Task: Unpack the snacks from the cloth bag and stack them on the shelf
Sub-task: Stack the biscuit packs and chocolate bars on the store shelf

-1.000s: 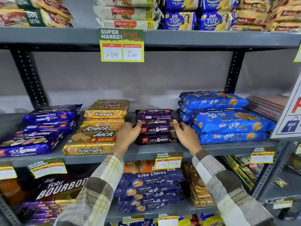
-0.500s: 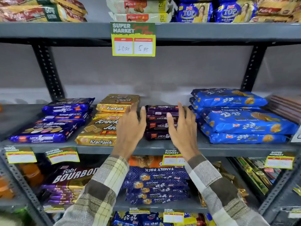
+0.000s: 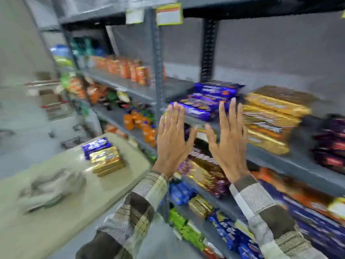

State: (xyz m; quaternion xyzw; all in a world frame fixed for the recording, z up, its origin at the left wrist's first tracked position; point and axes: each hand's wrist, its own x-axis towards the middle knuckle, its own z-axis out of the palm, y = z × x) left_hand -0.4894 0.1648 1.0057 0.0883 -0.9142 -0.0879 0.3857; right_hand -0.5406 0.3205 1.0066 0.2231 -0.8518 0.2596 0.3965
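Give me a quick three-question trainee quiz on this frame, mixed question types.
1. True or false: both hands are holding packets.
2. Multiple choice: the gold packets left to shelve lie on (A) the floor, (B) the beige table, (C) the top shelf.
3. Fill in: the crumpled grey ____ lies on the table nearer the camera than the packets.

Key
1. False: the left hand and right hand are open, fingers spread, empty.
2. B, with a blue packet beside them.
3. Bag: the cloth bag.
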